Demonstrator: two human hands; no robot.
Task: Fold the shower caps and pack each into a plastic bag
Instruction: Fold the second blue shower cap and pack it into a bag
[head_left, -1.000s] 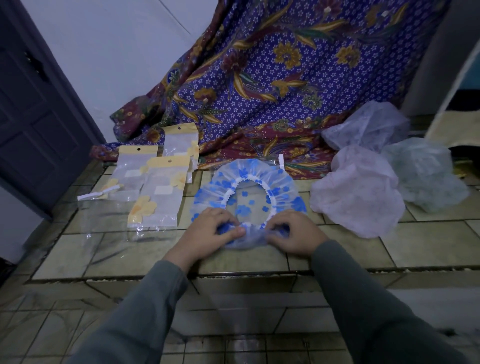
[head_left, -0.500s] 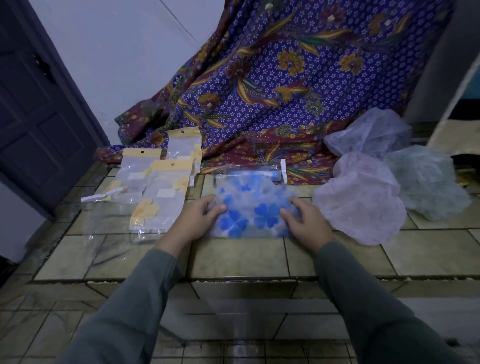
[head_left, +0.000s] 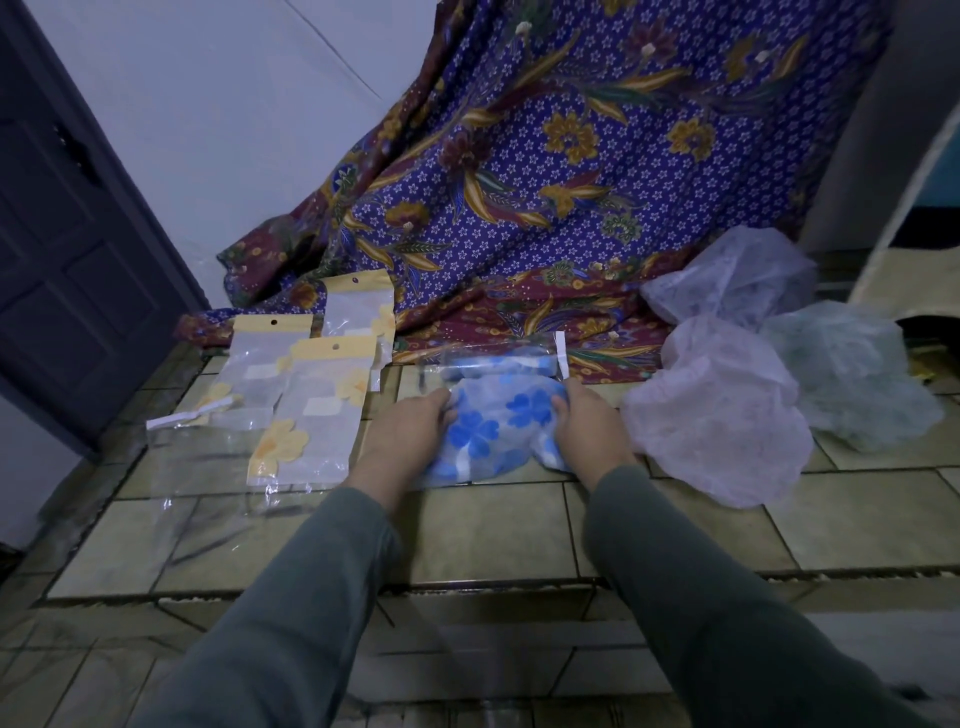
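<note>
Left hand (head_left: 410, 436) and right hand (head_left: 587, 431) are gripping, with curled fingers, opposite edges of the folded blue-flowered shower cap (head_left: 493, 431), lying at frame centre on the tiled floor (head_left: 509, 530).

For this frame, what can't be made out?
- Head view: fingertips of the left hand and right hand are tucked under the blue-flowered shower cap.
- Clear plastic bag behind it: motion-blurred, opening unclear.
- Packed bags: contents too dim.
</note>
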